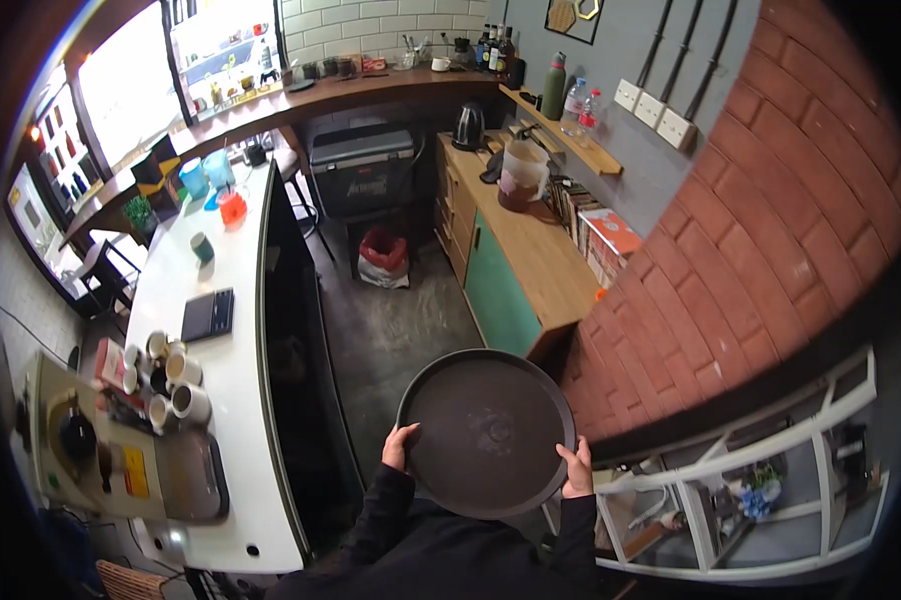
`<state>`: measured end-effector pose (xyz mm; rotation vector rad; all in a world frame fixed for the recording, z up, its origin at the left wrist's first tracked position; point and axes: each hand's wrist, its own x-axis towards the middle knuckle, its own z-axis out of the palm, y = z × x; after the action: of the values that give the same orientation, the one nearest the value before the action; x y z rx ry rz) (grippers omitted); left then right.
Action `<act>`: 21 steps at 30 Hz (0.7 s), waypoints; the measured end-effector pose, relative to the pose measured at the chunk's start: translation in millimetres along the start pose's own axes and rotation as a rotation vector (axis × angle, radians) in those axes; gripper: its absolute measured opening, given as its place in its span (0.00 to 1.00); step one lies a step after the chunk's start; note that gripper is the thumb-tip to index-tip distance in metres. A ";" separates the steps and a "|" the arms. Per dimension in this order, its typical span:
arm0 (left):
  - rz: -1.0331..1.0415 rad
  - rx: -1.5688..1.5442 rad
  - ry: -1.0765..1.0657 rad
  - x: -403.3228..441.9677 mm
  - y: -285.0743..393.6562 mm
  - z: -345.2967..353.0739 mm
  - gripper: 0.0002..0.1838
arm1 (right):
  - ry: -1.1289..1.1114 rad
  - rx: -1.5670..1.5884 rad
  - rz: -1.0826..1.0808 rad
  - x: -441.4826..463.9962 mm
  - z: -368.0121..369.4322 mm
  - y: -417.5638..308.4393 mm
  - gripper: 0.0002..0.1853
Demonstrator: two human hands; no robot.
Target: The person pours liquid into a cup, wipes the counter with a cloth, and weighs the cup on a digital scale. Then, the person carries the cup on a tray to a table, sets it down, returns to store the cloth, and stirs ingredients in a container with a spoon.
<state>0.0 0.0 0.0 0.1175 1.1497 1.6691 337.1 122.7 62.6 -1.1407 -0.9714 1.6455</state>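
Note:
A round black serving tray (486, 435) is held out in front of my body, its flat inside facing up towards me. My left hand (399, 447) grips its left rim, with the thumb over the edge. On the opposite rim, my right hand (577, 468) holds it the same way, thumb on top. The fingers of both hands are partly hidden beneath the tray. Nothing stands on the tray; a few pale smudges mark its middle.
A white counter (246, 420) runs along the left, bearing several mugs (183, 368) and a black scale (208, 314). To the right stand a wooden cabinet (531, 265) with a pitcher (522, 178), a brick wall (691, 300) and a white-framed shelf (696, 520). A lined bin (384, 258) sits ahead.

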 end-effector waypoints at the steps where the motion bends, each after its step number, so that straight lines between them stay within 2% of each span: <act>1: -0.021 -0.025 0.000 9.7 -2.8 1.6 0.16 | -0.010 0.045 0.019 3.0 -1.9 5.4 0.25; 2: -0.035 -0.048 -0.002 19.8 -3.1 1.6 0.15 | -0.025 0.095 0.034 9.0 -1.2 11.0 0.25; 3: -0.037 -0.024 0.017 96.8 69.4 18.3 0.14 | -0.019 0.171 0.076 86.6 65.1 11.2 0.26; 6: -0.160 -0.062 -0.022 197.2 93.0 48.8 0.16 | 0.062 0.179 0.012 171.0 81.3 17.5 0.29; 8: -0.375 -0.154 -0.169 235.3 117.3 66.2 0.18 | 0.149 0.132 0.001 202.5 97.7 21.4 0.31; 12: -0.377 -0.038 -0.039 308.5 121.8 80.0 0.20 | 0.370 0.131 0.055 250.4 135.0 14.8 0.31; 15: -0.395 0.049 0.039 369.5 97.9 73.4 0.20 | 0.380 0.010 0.018 295.1 135.9 16.7 0.31; 17: -0.397 0.068 0.035 393.3 104.7 98.4 0.20 | 0.400 -0.024 0.014 335.0 124.9 31.9 0.32; 19: -0.323 0.233 -0.026 443.2 93.8 104.4 0.21 | 0.503 -0.062 0.019 376.6 125.6 31.9 0.33; 20: -0.287 0.202 -0.027 463.6 88.0 113.2 0.22 | 0.544 -0.204 0.048 395.5 126.3 27.3 0.33; 21: -0.287 0.202 -0.020 476.7 85.4 120.3 0.22 | 0.539 -0.204 0.053 411.7 127.0 27.8 0.33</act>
<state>-198.6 450.1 -83.4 0.0913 1.2552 1.2968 132.7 489.7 -37.3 -1.6501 -0.7678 1.1935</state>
